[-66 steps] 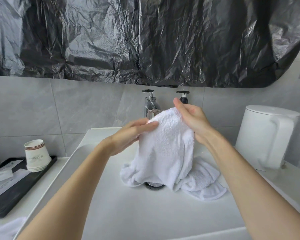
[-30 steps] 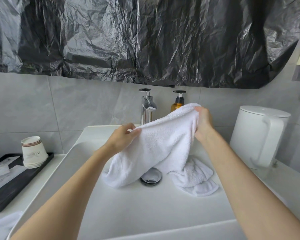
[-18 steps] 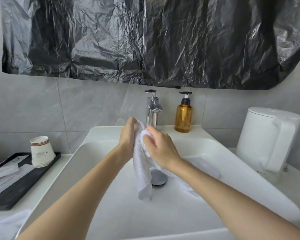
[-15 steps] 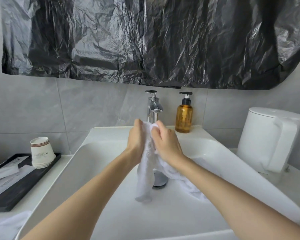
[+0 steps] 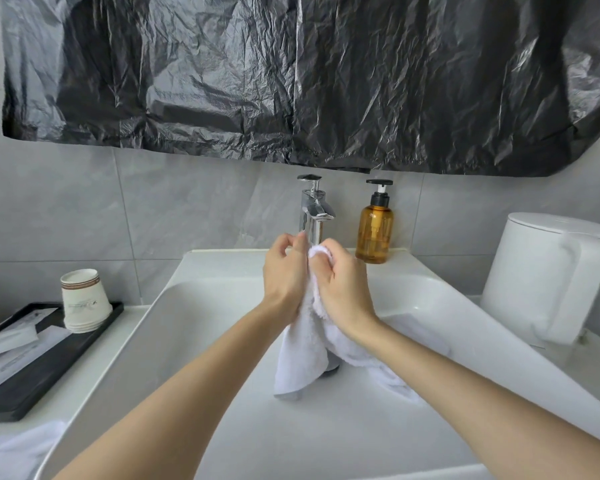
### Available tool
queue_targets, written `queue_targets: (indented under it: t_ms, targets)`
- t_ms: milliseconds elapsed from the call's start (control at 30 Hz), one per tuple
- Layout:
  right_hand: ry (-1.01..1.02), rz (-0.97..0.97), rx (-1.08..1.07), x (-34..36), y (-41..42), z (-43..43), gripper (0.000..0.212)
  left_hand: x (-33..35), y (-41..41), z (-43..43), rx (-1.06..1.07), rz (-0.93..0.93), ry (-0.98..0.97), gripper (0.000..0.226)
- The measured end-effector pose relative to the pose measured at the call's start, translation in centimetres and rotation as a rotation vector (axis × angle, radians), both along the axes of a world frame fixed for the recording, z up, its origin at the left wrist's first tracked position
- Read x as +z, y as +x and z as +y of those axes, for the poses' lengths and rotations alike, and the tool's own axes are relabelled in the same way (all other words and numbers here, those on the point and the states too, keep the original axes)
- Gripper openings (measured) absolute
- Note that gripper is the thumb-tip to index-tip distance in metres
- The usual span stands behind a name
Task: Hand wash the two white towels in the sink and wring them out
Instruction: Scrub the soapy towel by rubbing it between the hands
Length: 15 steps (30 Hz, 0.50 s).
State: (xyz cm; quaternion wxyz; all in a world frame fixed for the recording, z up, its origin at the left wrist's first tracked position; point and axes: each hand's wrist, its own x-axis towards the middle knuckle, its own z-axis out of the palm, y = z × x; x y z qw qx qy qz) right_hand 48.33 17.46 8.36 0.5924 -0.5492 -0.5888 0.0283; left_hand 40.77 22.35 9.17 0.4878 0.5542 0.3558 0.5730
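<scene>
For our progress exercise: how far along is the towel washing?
Done: nothing plainly finished; the chrome tap shows no water. In hand: left hand and right hand grip one white terry towel over the white sink. Left: wringing, plus the second towel under the right forearm.

I have the white towel [image 5: 300,358] gathered into a narrow, fluffy bunch. Its top fold is squeezed between my left grip [image 5: 284,275] and right grip [image 5: 343,289] above the sink [image 5: 222,268]. The loose end hangs straight down and reaches the basin floor. The second towel [image 5: 378,368] lies crumpled in the basin, just right of it, partly hidden under my right forearm.
</scene>
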Motion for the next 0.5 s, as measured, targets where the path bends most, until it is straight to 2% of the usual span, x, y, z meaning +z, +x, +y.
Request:
queue_targets:
  t_ms: [100, 167, 233, 300, 400, 500]
  targets:
    - [-0.041, 0.228, -0.119, 1.6, 0.9, 1.5, 0.037, -0.1, 0.7, -1.0, -0.028, 0.027, 0.038, 0.036]
    - [-0.014, 0.160, -0.099, 1.2, 0.3, 0.5, 0.038, 0.3, 0.5, -0.8, 0.004, 0.028, 0.024, 0.035]
    - [-0.003, 0.055, -0.004, 0.4, -0.8, -0.6, 0.039, 0.6, 0.0, -0.2, 0.034, -0.046, -0.041, 0.034]
    - [-0.034, 0.075, -0.011, 0.8, -0.3, 0.1, 0.036, 0.3, -0.1, -0.4, 0.006, -0.059, -0.070, 0.035]
    - [-0.031, 0.236, -0.120, 1.5, 0.8, 1.3, 0.034, 0.0, 0.9, -1.6, -0.074, -0.056, -0.043, 0.035]
    - [0.021, 0.088, 0.007, 0.5, -0.6, -0.4, 0.037, 0.9, 0.2, -0.8, -0.072, -0.074, -0.076, 0.036]
